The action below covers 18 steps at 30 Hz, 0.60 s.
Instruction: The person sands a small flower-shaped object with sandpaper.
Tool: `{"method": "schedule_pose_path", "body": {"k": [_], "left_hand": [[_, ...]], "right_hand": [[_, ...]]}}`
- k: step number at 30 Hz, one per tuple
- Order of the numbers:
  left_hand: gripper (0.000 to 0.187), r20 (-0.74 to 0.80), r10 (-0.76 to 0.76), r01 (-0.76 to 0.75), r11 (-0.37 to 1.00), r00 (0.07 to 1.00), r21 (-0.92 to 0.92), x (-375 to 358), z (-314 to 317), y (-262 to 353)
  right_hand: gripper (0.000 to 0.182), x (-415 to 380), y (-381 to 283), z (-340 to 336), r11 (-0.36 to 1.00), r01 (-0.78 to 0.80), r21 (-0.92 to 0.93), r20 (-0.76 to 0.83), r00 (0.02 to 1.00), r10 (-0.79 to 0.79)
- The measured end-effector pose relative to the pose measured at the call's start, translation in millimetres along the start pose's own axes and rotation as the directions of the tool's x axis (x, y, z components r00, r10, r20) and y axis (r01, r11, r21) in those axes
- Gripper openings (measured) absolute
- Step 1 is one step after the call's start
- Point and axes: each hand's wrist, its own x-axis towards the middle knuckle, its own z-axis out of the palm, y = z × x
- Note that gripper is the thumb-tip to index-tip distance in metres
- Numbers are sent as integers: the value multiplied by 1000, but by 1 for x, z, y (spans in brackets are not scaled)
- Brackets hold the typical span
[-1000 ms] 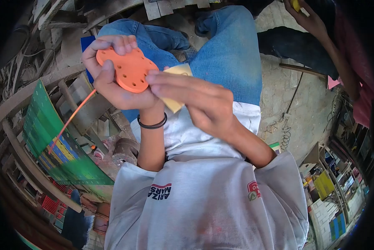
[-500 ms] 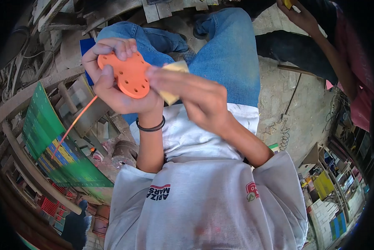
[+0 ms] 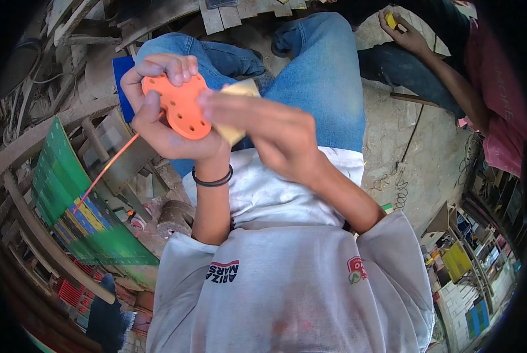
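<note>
My left hand [image 3: 175,132] grips an orange board [image 3: 181,103] with rounded lobes and several small holes, fingers curled over its top edge and thumb at its side. A thin orange stick [image 3: 106,169] slants down-left from below that hand. My right hand [image 3: 275,129] is blurred by motion, its fingertips at the right edge of the board. Against its fingers it holds a folded piece of pale yellow sandpaper [image 3: 235,130], partly hidden behind the hand. Both hands are above my lap.
A green panel [image 3: 57,170] with blue and yellow patches leans at the left. At the upper right, another person's hand [image 3: 413,40] holds a small yellow piece [image 3: 391,22]. Wooden planks [image 3: 222,19] lie ahead, and a coiled cord [image 3: 400,197] rests on the floor.
My right hand and the sandpaper have shifted slightly left along the board's edge. The board is tilted a little differently. The other person's hand has moved down and left.
</note>
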Motion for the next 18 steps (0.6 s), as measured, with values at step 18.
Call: {"method": "schedule_pose_path", "body": {"k": [18], "left_hand": [[23,0,81,-80,992,997,101,2,-8,-7]], "right_hand": [[41,-3,-1,1,995,-53,-84,14,998,54]]}}
